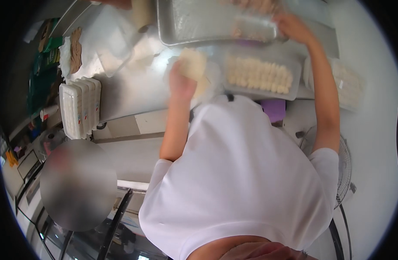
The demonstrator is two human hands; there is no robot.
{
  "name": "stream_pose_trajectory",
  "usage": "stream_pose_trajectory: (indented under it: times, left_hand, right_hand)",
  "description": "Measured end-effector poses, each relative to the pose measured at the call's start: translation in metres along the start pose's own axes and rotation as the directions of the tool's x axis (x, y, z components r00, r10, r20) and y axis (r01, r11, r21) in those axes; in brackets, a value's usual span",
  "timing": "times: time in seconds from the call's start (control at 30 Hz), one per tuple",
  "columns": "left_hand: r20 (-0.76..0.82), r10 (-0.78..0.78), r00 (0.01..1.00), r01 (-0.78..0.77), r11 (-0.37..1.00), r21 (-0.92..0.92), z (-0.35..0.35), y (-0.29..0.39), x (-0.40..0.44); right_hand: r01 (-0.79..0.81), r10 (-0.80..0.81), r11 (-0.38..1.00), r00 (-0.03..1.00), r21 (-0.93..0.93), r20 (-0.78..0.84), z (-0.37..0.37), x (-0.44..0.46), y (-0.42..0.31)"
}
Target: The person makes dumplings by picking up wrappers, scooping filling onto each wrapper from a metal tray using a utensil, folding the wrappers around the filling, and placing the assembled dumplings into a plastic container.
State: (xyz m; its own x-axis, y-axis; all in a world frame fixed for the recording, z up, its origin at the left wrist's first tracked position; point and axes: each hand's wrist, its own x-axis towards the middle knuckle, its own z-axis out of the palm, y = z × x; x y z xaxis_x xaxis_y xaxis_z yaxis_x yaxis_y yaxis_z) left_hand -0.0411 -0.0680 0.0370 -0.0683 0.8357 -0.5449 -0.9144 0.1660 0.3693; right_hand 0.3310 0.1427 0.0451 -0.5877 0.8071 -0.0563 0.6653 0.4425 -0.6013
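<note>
My left hand [183,82] is closed at the edge of a thin, pale yellow dough wrapper [193,63], above the steel table. More pale sheet and a whitish, see-through round shape lie under that hand, too blurred to make out well. Over the right end of a large metal tray [199,41], my right hand [294,28] has its fingers drawn together. Whatever they hold is smeared by motion. Pinkish-brown filling [255,6] lies in the tray near those fingers. Between my arms, a clear plastic container [296,84] holds rows of small pale rolled pieces [259,74].
Several white lidded packs [80,106] stand stacked at the table's left edge. Clear plastic sheets or lids [110,43] lie at the back left. More plastic packs [348,84] sit beyond my right forearm. A fan [344,164] stands at my right side.
</note>
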Motion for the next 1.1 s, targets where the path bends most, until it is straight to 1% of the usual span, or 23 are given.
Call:
stream_pose_trajectory:
  times: [0.03, 0.07, 0.1, 0.13, 0.2, 0.23, 0.3, 0.33, 0.4, 0.5, 0.63, 0.7, 0.73, 0.77, 0.8, 0.83, 0.87, 0.9, 0.93, 0.97, 1.0, 1.03, 1.1]
  left_hand:
    - [-0.037, -0.010, 0.999, 0.010, 1.000, 0.011, 0.002, -0.002, -0.001]
    - [-0.074, -0.021, 0.997, 0.023, 1.000, 0.022, 0.002, -0.004, -0.001]
    - [-0.059, -0.012, 0.998, 0.014, 0.999, 0.040, 0.000, -0.006, -0.001]
    - [-0.054, -0.004, 0.999, 0.006, 0.999, 0.038, -0.005, -0.008, 0.002]
    - [-0.061, -0.022, 0.998, 0.024, 0.999, 0.027, -0.016, -0.011, 0.006]
    - [-0.064, -0.018, 0.998, 0.020, 0.999, 0.025, -0.019, -0.013, 0.007]
    - [-0.096, -0.019, 0.995, 0.024, 0.999, 0.047, -0.022, -0.014, 0.007]
    - [-0.100, -0.016, 0.995, 0.020, 0.999, 0.048, -0.022, -0.014, 0.006]
    - [-0.096, -0.016, 0.995, 0.023, 0.997, 0.074, -0.020, -0.012, 0.005]
    - [-0.082, -0.003, 0.997, 0.009, 0.998, 0.068, -0.020, -0.007, 0.003]
    - [-0.068, 0.041, 0.997, -0.038, 0.998, 0.045, -0.018, -0.002, 0.001]
    - [-0.134, 0.063, 0.989, -0.056, 0.997, 0.054, -0.021, -0.002, 0.004]
    - [-0.136, 0.068, 0.988, -0.062, 0.997, 0.051, -0.021, -0.001, 0.005]
    - [-0.159, 0.064, 0.985, -0.057, 0.997, 0.048, -0.021, -0.001, 0.007]
    - [-0.180, 0.059, 0.982, -0.052, 0.998, 0.043, -0.021, -0.002, 0.009]
    - [-0.175, 0.062, 0.983, -0.056, 0.998, 0.037, -0.020, -0.004, 0.013]
    - [-0.182, 0.062, 0.981, -0.056, 0.998, 0.038, -0.022, -0.007, 0.017]
    - [-0.191, 0.064, 0.979, -0.057, 0.998, 0.040, -0.024, -0.010, 0.020]
    - [-0.191, 0.070, 0.979, -0.065, 0.997, 0.031, -0.024, -0.014, 0.026]
    - [-0.131, 0.093, 0.987, -0.093, 0.996, 0.000, -0.023, -0.021, 0.033]
    - [-0.076, 0.120, 0.990, -0.123, 0.992, -0.031, -0.021, -0.029, 0.037]
    - [-0.084, 0.136, 0.987, -0.140, 0.989, -0.040, -0.009, -0.034, 0.038]
    - [-0.102, 0.130, 0.986, -0.136, 0.989, -0.061, 0.030, -0.039, 0.040]
  right_hand:
    - [0.017, -0.017, 1.000, 1.000, -0.007, -0.005, -0.007, 0.001, -0.020]
    - [-0.111, 0.109, 0.994, 0.989, 0.011, 0.100, -0.013, 0.001, -0.041]
    - [-0.240, 0.232, 0.971, 0.951, 0.015, 0.204, -0.018, 0.003, -0.055]
    - [-0.232, 0.224, 0.973, 0.954, 0.013, 0.200, -0.015, 0.005, -0.054]
    - [-0.075, 0.084, 0.966, 0.996, -0.247, 0.028, 0.000, 0.005, -0.052]
    - [-0.070, 0.080, 0.967, 0.996, -0.246, 0.031, 0.008, 0.006, -0.052]
    - [-0.094, 0.099, 0.875, 0.995, -0.474, -0.014, 0.021, 0.014, -0.060]
    - [-0.090, 0.096, 0.877, 0.995, -0.471, -0.011, 0.026, 0.019, -0.067]
    - [0.000, 0.103, 0.769, 0.987, -0.640, 0.124, 0.035, 0.031, -0.085]
    - [0.031, 0.132, 0.754, 0.971, -0.656, 0.199, 0.037, 0.042, -0.123]
    - [0.065, 0.137, 0.778, 0.953, -0.625, 0.269, 0.044, 0.045, -0.128]
    - [0.002, 0.160, 0.836, 0.956, -0.549, 0.247, 0.039, 0.040, -0.127]
    - [0.009, 0.154, 0.836, 0.956, -0.549, 0.251, 0.039, 0.037, -0.111]
    - [0.152, -0.075, 0.898, 0.977, -0.413, 0.197, 0.040, 0.032, -0.086]
    - [0.310, -0.291, 0.908, 0.951, -0.282, 0.109, 0.035, 0.030, -0.081]
    - [0.315, -0.295, 0.904, 0.949, -0.288, 0.111, 0.029, 0.029, -0.076]
    - [0.056, -0.045, 0.997, 0.975, -0.045, 0.216, 0.023, 0.025, -0.071]
    - [-0.245, 0.170, 0.956, 0.912, 0.163, 0.373, 0.019, 0.020, -0.075]
    - [-0.237, 0.164, 0.959, 0.912, 0.156, 0.376, 0.016, 0.012, -0.086]
    - [-0.370, 0.251, 0.876, 0.897, 0.308, 0.363, 0.015, 0.003, -0.100]
    - [-0.481, 0.333, 0.752, 0.868, 0.451, 0.369, 0.016, -0.006, -0.113]
    - [-0.472, 0.318, 0.761, 0.869, 0.445, 0.378, 0.024, -0.013, -0.120]
    - [-0.337, 0.298, 0.699, 0.939, 0.631, 0.171, 0.054, -0.029, -0.126]
